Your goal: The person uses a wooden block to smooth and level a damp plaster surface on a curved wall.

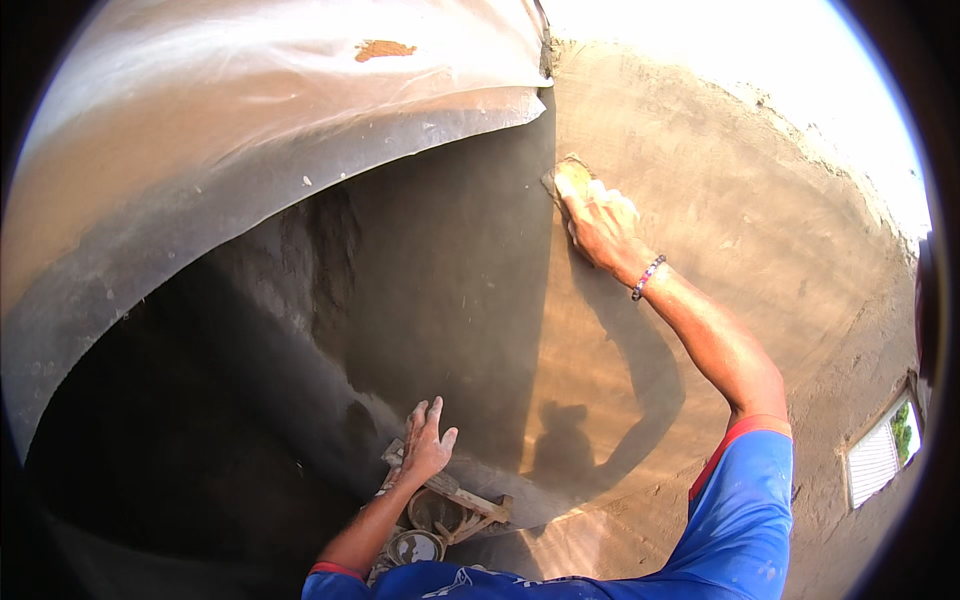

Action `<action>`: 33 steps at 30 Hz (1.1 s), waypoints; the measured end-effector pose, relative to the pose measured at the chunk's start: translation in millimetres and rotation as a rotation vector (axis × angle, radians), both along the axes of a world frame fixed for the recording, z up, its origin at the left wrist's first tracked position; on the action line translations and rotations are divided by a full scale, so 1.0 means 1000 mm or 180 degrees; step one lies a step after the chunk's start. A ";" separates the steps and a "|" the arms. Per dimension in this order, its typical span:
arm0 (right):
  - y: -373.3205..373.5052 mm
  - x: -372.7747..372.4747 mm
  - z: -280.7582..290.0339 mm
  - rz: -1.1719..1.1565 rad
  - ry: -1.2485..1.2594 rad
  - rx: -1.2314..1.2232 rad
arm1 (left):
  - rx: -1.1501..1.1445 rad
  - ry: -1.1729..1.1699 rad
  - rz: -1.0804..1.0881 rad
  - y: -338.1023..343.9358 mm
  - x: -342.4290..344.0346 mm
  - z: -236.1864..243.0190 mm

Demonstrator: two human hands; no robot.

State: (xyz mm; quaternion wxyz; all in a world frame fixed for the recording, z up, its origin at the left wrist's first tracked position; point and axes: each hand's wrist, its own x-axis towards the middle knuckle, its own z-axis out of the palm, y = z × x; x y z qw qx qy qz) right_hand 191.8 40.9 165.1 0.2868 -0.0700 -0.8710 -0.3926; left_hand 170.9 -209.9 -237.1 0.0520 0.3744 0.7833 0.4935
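Observation:
My right hand [600, 220], a beaded bracelet at its wrist, is closed on a pale flat pad [568, 163], pressed to the smooth cement-plastered wall [720, 200] beside the border of sunlight and shade. I cannot tell whether the pad is sponge or another material. My left hand [430, 440] is raised at lower centre with fingers apart and nothing in it, above a rough wooden frame [475, 500] with buckets [415, 548] around it.
A translucent plastic sheet [200, 120] hangs across the upper left, its lower edge curving over a dark shaded area [170, 400]. The plastered wall has a rough top edge against bright sky. A small window [870, 465] with white slats is at the right.

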 end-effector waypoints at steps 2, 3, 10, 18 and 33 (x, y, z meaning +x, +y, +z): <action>-0.010 0.018 0.058 -0.0235 0.0668 -0.0062 | -0.0270 -0.0375 0.0272 -0.032 -0.013 -0.024; 0.001 0.022 0.089 0.0114 0.0920 -0.0040 | -0.0473 -0.0690 0.0306 -0.038 -0.012 -0.030; -0.043 -0.069 0.138 0.0483 0.1568 0.0014 | -0.0213 -0.0138 0.0003 0.020 -0.013 -0.022; -0.013 -0.010 0.100 0.0082 0.0623 0.0240 | -0.0274 -0.0160 -0.0401 0.022 0.021 -0.025; -0.003 0.009 0.079 -0.0124 0.0448 0.0145 | -0.0382 -0.0503 -0.0638 0.012 0.036 -0.071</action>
